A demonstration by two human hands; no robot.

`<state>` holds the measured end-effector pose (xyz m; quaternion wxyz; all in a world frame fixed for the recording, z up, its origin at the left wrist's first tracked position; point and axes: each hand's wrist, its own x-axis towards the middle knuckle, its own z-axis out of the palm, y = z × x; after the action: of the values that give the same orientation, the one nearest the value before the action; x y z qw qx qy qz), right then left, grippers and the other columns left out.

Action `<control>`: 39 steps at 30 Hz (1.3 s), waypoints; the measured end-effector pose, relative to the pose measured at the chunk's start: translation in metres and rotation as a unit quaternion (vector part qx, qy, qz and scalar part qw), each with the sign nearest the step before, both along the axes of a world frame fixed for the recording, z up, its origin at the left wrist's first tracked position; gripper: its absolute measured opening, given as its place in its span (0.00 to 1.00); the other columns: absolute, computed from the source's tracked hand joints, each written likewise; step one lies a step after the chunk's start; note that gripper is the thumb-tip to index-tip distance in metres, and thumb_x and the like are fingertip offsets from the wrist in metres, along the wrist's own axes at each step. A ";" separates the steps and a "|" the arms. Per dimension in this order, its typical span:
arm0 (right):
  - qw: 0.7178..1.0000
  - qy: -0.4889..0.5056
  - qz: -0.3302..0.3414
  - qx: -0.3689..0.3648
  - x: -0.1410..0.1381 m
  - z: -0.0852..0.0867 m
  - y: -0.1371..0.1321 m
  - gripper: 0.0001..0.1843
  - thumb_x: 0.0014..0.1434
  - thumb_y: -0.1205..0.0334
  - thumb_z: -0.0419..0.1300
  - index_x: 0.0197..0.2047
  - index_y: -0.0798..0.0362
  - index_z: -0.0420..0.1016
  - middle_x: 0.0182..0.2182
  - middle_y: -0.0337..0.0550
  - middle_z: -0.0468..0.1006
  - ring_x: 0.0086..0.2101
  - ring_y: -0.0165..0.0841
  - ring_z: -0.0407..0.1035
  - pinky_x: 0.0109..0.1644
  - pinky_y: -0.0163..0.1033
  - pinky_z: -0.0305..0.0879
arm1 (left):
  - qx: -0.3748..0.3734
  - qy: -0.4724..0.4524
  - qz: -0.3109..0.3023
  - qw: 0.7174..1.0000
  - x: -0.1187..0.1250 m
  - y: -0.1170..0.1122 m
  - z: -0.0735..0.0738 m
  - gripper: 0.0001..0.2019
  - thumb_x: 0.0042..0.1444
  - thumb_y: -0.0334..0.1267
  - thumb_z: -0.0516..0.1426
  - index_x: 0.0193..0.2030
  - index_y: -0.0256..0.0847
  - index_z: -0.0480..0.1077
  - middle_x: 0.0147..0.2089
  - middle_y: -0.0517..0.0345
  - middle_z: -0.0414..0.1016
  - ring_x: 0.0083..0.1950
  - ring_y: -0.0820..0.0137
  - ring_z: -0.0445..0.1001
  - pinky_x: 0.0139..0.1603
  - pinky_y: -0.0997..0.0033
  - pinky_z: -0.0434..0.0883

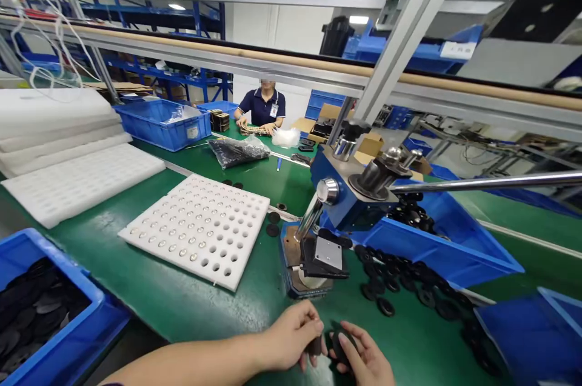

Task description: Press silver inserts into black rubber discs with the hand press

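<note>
My left hand (291, 336) is closed around a small dark part (315, 346), mostly covered by the fingers. Between the thumb and fingers of my right hand (369, 360) is a black round disc (341, 347), tilted on edge. Both hands are close together over the green table (204, 313), just in front of a blue hand press (348, 189). A black fixture with a metal plate (328, 254) sits on the press base. Loose black rings (385, 306) lie right of the press, and a few black discs (273, 229) lie to its left.
A white foam tray (248, 237) holds rows of small metal pieces, with bare holes along its right side. Blue bins stand at left (97, 313) and right (459, 252). The press lever (491, 182) reaches far right. A co-worker (261, 104) sits across the table.
</note>
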<state>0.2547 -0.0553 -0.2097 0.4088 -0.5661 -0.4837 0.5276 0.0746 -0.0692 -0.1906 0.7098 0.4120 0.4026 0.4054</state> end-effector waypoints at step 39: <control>0.855 -0.207 0.042 0.474 -0.010 0.009 -0.017 0.20 0.68 0.67 0.53 0.61 0.48 0.71 0.52 0.49 0.78 0.50 0.37 0.75 0.53 0.44 0.75 | 0.293 0.311 -0.002 0.904 -0.004 -0.008 -0.006 0.11 0.62 0.39 0.54 0.48 0.38 0.73 0.41 0.49 0.80 0.41 0.62 0.76 0.46 0.63 0.72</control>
<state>0.2446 -0.0724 -0.2011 0.4957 -0.3784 -0.7722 0.1220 0.0703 -0.0774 -0.1964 0.3967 0.7070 0.4656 0.3549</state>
